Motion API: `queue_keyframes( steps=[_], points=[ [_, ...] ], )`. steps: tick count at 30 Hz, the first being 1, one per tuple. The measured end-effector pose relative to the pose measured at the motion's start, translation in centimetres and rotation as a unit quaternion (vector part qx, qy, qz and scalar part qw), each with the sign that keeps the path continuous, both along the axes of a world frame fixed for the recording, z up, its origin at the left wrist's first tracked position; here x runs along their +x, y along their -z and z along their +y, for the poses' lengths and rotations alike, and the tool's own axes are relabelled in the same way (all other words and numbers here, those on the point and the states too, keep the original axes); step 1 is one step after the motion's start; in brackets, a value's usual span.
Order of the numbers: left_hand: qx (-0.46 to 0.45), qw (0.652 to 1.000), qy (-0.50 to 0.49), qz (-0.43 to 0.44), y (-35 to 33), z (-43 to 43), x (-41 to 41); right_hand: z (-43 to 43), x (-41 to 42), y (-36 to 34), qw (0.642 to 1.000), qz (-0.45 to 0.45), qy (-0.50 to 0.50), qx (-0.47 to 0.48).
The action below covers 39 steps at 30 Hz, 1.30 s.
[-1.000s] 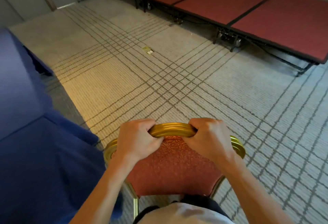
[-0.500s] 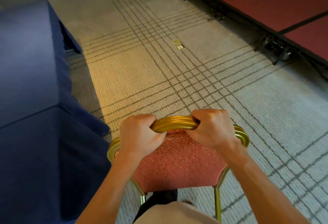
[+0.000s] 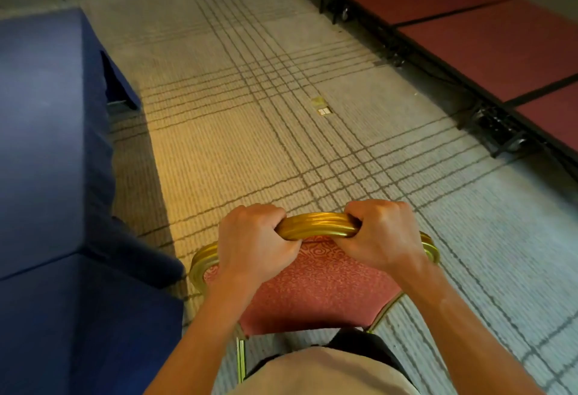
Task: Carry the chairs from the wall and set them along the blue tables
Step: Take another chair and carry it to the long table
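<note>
The carrying step is in hand: the chair [image 3: 312, 288], gold-framed with a red patterned back, is just to the right of the blue table [image 3: 47, 144], close to its draped near corner but, as far as can be seen, not touching it. Both hands grip the gold top rail [image 3: 319, 226], the left hand [image 3: 253, 247] on the side nearer the blue table and the right hand [image 3: 384, 238] on the side away from it. Each has its fingers curled fully over the rail, leaving a short bare stretch between the 2 fists. Whether the legs touch the carpet [image 3: 234, 150] cannot be told, since only 1 gold leg shows. Well away from the blue table, across the carpet, runs a low red stage [image 3: 484, 38]. The next move probably calls for picking a spot along the table's long side, turning the chair so its seat faces the table, and lowering it squarely without snagging the drape.
</note>
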State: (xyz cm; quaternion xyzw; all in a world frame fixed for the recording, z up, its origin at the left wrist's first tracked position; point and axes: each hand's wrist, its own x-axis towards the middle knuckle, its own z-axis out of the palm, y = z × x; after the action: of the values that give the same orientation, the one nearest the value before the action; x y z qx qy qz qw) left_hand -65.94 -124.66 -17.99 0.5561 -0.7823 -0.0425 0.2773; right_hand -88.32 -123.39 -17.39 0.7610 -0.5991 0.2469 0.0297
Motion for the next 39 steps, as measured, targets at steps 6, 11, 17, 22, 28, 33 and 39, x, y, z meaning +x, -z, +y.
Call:
queue_keyframes(
  steps=[6, 11, 17, 22, 28, 33, 39],
  points=[
    [0.008, 0.999, -0.029, -0.028, -0.5, -8.8, 0.0, -10.1, 0.0, 0.1, 0.999, -0.014, -0.034, -0.011],
    [-0.007, 0.997, -0.074, -0.038, -0.5, -16.2, -0.2, -20.3, -0.2, 0.9, 0.995, -0.024, -0.097, -0.001],
    [0.006, 0.988, -0.15, -0.026, -0.5, -23.0, -0.3, -30.7, 0.6, 1.1, 0.983, -0.036, -0.178, 0.014],
    [-0.008, 0.974, -0.223, -0.044, -0.9, -26.8, 2.0, -37.6, 4.0, 0.4, 0.966, -0.025, -0.256, -0.012],
    [0.002, 0.953, -0.3, -0.035, 0.1, -31.1, 6.4, -44.7, 9.9, 0.8, 0.943, -0.037, -0.33, -0.026],
    [-0.018, 0.937, -0.349, -0.028, 1.1, -35.6, 12.0, -50.3, 16.6, 1.5, 0.926, -0.037, -0.374, -0.026],
    [-0.02, 0.929, -0.37, 0.001, 1.8, -40.8, 19.5, -56.6, 25.0, 1.6, 0.914, -0.014, -0.405, -0.029]
  ],
)
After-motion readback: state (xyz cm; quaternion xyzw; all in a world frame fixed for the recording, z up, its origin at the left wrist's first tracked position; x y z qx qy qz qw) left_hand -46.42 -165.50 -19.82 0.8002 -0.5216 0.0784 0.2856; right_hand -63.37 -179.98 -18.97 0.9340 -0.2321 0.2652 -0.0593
